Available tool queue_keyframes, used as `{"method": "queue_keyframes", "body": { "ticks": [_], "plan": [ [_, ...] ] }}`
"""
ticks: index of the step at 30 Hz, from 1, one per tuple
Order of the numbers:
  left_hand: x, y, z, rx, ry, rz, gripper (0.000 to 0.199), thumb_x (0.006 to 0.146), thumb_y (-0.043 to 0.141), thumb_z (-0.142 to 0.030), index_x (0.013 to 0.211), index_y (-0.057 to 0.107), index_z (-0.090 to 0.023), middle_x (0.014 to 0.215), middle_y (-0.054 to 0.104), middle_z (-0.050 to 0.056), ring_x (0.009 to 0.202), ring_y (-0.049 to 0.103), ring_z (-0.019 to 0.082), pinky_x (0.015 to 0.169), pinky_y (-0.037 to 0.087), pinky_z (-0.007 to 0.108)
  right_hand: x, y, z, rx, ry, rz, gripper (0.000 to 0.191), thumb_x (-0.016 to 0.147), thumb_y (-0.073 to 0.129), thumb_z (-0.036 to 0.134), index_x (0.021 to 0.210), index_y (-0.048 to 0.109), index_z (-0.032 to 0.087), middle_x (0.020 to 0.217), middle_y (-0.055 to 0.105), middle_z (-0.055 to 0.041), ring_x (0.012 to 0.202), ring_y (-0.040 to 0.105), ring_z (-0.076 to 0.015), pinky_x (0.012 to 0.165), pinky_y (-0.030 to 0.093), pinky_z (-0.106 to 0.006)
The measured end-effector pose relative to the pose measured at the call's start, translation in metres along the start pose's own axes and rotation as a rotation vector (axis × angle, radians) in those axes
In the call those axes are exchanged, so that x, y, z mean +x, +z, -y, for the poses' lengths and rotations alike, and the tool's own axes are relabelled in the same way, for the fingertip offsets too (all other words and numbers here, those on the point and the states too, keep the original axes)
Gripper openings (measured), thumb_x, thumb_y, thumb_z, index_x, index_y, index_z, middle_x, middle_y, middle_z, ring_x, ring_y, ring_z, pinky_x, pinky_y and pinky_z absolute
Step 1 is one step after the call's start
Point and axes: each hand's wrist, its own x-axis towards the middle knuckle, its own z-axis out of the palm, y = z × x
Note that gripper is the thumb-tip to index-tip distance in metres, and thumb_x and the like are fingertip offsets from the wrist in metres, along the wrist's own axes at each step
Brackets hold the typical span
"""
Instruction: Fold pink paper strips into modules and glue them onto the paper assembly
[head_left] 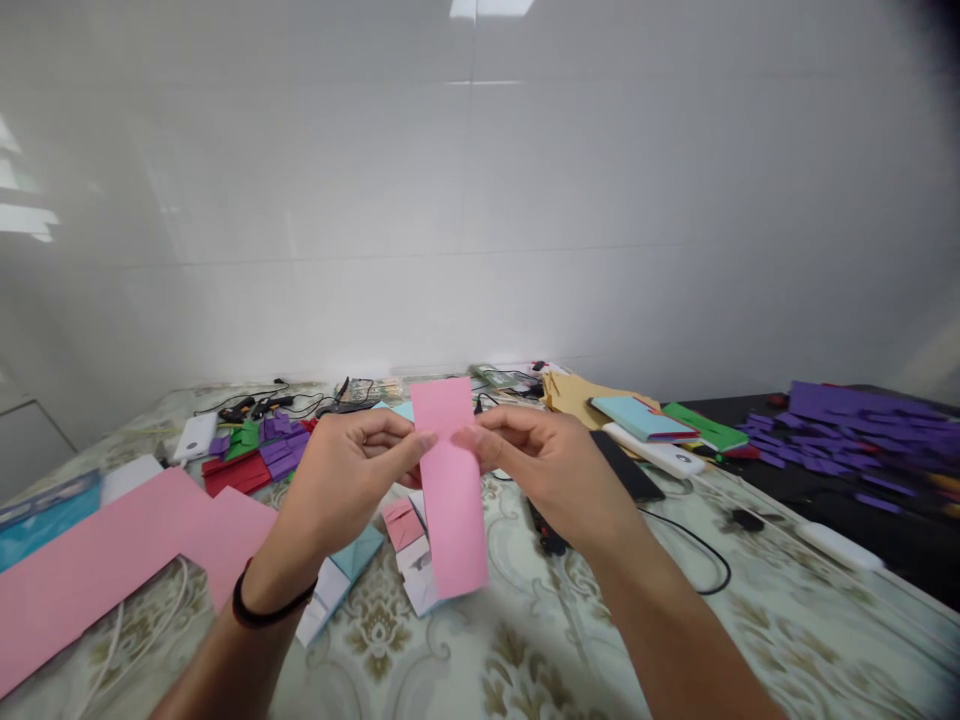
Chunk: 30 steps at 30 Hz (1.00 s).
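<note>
Upright above the table, a long pink paper strip (454, 510) hangs between my two hands. My left hand (352, 470) pinches its left edge, thumb in front and fingers behind. On the right edge, my right hand (536, 460) grips it the same way, the two thumbs close together. Below and behind the strip lie small folded pink and white papers (409, 545). A folded light-blue and white paper (339, 580) rests beneath my left wrist, which wears a dark band.
Large pink sheets (97, 555) cover the left. Red, green and purple folded pieces (259, 448) lie behind my left hand. At the right are a white power bank (656, 450), cables, blue and green papers, and many purple strips (855, 430) on a black surface.
</note>
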Motion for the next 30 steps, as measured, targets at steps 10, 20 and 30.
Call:
{"method": "queue_keyframes", "body": {
  "ticks": [10,20,30],
  "plan": [
    [0.0015,-0.0028,0.0003,-0.011,-0.018,-0.022,0.017,0.088,0.078,-0.032,0.077,0.079,-0.019,0.070,0.078,0.000,0.066,0.077,0.014,0.062,0.064,0.018,0.0007,0.0006,-0.0026,-0.010,0.026,-0.026,0.019,0.083,0.081,0.037,0.077,0.076,0.020,0.074,0.072,0.0003,0.069,0.064,-0.0130,0.063,0.053,-0.023],
    [0.0043,-0.0024,0.0029,-0.067,-0.019,-0.035,0.017,0.086,0.079,-0.033,0.078,0.079,-0.018,0.072,0.079,0.001,0.067,0.078,0.016,0.067,0.066,0.021,-0.0017,0.0005,-0.0047,-0.069,-0.001,-0.059,0.025,0.084,0.080,0.039,0.070,0.073,0.020,0.071,0.072,0.0005,0.064,0.063,-0.0118,0.060,0.052,-0.022],
    [0.0029,-0.0031,-0.0006,-0.078,-0.051,0.122,0.010,0.086,0.078,-0.025,0.092,0.081,-0.018,0.082,0.083,0.003,0.076,0.080,0.018,0.072,0.066,0.024,-0.0020,0.0025,-0.0004,-0.150,-0.059,-0.171,0.023,0.084,0.078,0.038,0.070,0.073,0.020,0.069,0.071,-0.0016,0.065,0.064,-0.0146,0.059,0.055,-0.026]
  ]
}}
